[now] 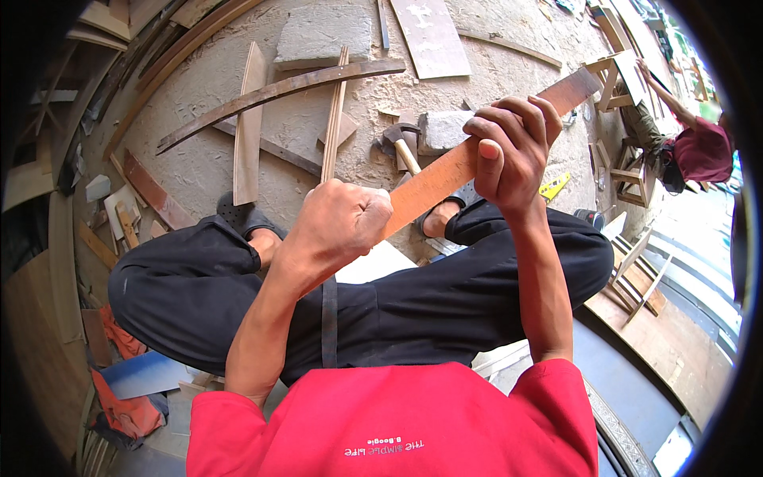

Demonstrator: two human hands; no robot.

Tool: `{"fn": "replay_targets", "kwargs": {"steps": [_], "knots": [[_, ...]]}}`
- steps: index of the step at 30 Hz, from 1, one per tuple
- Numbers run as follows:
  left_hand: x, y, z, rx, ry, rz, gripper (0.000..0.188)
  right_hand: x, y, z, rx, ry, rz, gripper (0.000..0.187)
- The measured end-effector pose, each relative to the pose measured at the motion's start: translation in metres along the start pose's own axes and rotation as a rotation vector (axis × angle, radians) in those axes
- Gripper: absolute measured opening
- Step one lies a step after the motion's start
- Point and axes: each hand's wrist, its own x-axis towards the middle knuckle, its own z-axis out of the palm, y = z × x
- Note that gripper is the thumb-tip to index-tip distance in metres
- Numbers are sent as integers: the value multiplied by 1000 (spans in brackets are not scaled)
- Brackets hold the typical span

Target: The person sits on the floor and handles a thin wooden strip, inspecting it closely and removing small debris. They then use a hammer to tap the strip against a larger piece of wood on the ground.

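A flat reddish-brown wooden strip slants up to the right in front of me, above my lap. My left hand is closed in a fist round its lower end, which is hidden inside the hand. Farther up the strip, my right hand wraps its fingers over the upper edge, with the thumb on the near face. Beyond the strip a claw hammer with a pale wooden handle lies by a whitish block.
A long curved wooden strip rests across narrow boards and a thin slat bundle. Behind them lies a large pale block. A yellow triangular piece is near my right knee. Another person works at the far right.
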Motion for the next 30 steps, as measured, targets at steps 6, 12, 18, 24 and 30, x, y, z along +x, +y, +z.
{"fn": "replay_targets", "kwargs": {"steps": [6,12,18,24,30], "knots": [[2,0,1,47,-66,-56,37,1,2,2,33,-14,21,34],[4,-9,-1,-669,-316,-95,38,-1,6,8,43,-131,118,32],[2,-10,-5,-1040,-341,-283,42,0,7,15,-54,-76,189,26],[7,-20,-3,-1001,-74,-308,50,1,-7,17,59,-29,319,16],[9,-23,-8,-1135,33,-323,47,-13,-16,26,247,-452,430,13]]}}
